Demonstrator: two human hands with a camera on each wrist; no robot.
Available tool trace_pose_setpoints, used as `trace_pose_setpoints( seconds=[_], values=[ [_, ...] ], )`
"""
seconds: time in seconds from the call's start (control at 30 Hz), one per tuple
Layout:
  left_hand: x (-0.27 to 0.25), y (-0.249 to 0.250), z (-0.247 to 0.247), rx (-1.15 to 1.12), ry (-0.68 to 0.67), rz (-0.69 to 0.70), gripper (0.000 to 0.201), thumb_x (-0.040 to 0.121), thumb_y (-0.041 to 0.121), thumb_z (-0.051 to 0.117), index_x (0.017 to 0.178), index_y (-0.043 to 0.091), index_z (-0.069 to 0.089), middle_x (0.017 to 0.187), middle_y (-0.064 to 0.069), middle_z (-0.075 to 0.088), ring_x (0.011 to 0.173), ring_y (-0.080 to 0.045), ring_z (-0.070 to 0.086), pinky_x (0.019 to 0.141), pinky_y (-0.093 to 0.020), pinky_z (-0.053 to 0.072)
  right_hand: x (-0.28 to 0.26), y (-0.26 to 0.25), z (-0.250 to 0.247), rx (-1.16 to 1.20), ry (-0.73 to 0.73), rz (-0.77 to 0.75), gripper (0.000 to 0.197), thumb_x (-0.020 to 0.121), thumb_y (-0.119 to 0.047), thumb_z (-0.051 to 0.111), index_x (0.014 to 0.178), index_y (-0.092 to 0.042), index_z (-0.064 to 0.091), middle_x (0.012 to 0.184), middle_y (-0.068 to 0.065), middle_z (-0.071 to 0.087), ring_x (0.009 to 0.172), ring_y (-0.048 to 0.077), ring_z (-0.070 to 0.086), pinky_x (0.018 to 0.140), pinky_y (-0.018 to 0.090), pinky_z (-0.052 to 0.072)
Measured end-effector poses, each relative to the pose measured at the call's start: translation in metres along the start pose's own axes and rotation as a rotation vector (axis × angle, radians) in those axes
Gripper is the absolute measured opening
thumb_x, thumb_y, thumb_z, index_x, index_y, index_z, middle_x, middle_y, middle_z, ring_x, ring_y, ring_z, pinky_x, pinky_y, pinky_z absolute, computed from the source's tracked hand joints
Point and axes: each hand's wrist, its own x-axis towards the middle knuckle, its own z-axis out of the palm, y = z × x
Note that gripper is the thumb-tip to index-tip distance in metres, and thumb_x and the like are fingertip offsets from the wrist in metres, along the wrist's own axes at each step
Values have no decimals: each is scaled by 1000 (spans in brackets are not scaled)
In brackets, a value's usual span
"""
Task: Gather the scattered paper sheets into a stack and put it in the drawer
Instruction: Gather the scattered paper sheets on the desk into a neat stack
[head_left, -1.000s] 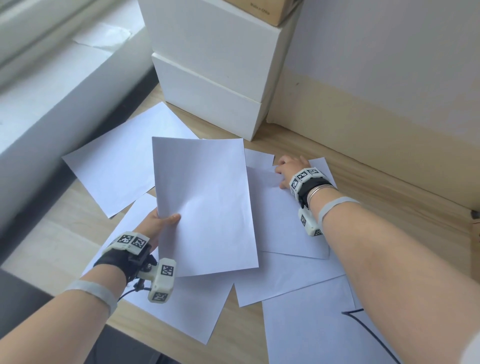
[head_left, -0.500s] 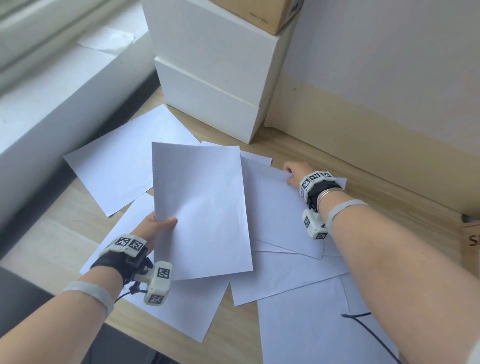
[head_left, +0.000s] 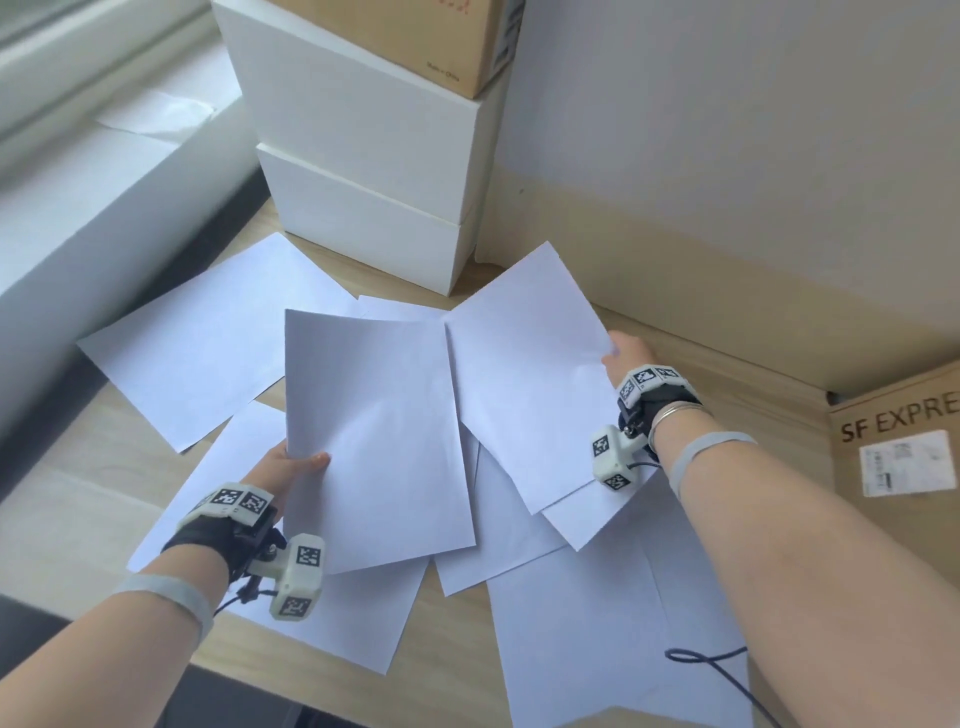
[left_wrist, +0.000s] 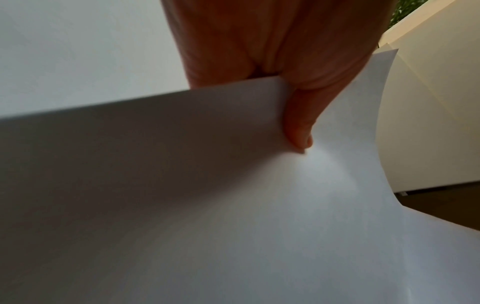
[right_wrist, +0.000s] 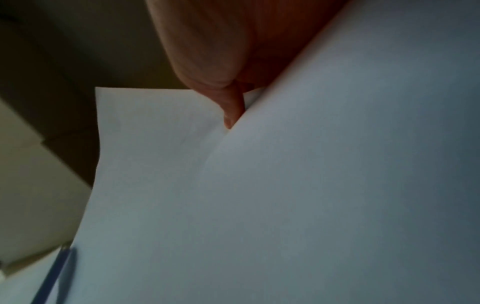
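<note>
Several white paper sheets lie scattered and overlapping on the wooden table. My left hand pinches the left edge of one sheet held up above the others; its thumb lies on top of that sheet. My right hand pinches the right edge of a second sheet, raised and tilted toward the wall; its thumb presses into that sheet. One loose sheet lies far left, others near the front. No drawer is in view.
Two stacked white boxes with a brown carton on top stand at the back. A cardboard box marked SF EXPRESS sits at the right. A white window sill runs along the left. A dark cable lies over the front sheets.
My right hand has pinched the sheet it was pressing on and lifted it off the table, tilting it up toward the wall. The left hand keeps its sheet almost still.
</note>
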Motion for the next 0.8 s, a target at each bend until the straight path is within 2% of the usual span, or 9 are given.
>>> trace_pose_setpoints(
  seconds=[0.07,0.13,0.3,0.4,0.53,0.57,0.67,0.73,0.8],
  values=[
    [-1,1,3,13,14,0,24,91,-5,48,114,2,50,86,-15,59,76,-29,56,74,-39,47,-8,5,-9,90,47,46,34,90,4,38,117,-2,58,114,19,63,103,36,60,75,30,42],
    [-3,-1,5,30,24,-8,23,91,-5,49,113,2,51,85,-15,59,74,-28,56,73,-38,47,-15,12,-14,156,100,98,34,90,6,38,117,1,57,117,21,63,106,37,59,83,35,47],
    [-2,-5,7,77,46,-39,30,90,-4,52,119,2,51,85,-15,59,74,-30,56,88,-46,43,-26,18,-8,289,194,192,33,90,7,38,116,7,56,119,24,62,108,37,59,83,36,46],
    [1,-7,8,98,49,-49,34,90,-4,52,124,0,50,85,-15,59,74,-29,56,88,-46,44,-33,7,11,290,117,188,33,90,3,41,118,4,57,122,23,61,111,35,59,84,34,45],
    [-3,-6,15,90,19,-69,34,89,-7,50,120,7,49,87,-13,60,70,-26,60,71,-35,48,-50,-23,50,237,-65,118,32,93,-6,42,121,-1,57,127,20,59,116,34,57,94,34,44],
    [-4,-6,16,94,22,-79,35,88,-6,50,120,8,48,88,-12,60,73,-28,59,72,-35,48,-56,-32,58,221,-108,110,32,95,-8,41,123,-3,56,128,18,59,116,33,56,94,33,44],
    [-5,-5,17,125,60,-95,37,88,0,53,124,4,49,93,-15,60,86,-34,57,85,-42,46,-71,-54,81,189,-205,105,35,97,-8,36,128,-7,50,131,16,56,117,34,54,90,34,43],
    [-5,-3,18,128,72,-97,39,88,8,57,127,3,49,102,-18,62,93,-37,58,86,-42,45,-79,-65,94,229,-235,107,40,94,-5,35,133,-12,44,129,15,56,110,33,56,83,31,42],
    [-6,-3,18,120,63,-91,45,87,19,62,128,4,52,115,-20,63,104,-41,61,90,-43,46,-85,-77,105,283,-256,103,50,92,-3,37,140,-16,36,131,13,54,111,31,56,85,31,44]
  ],
)
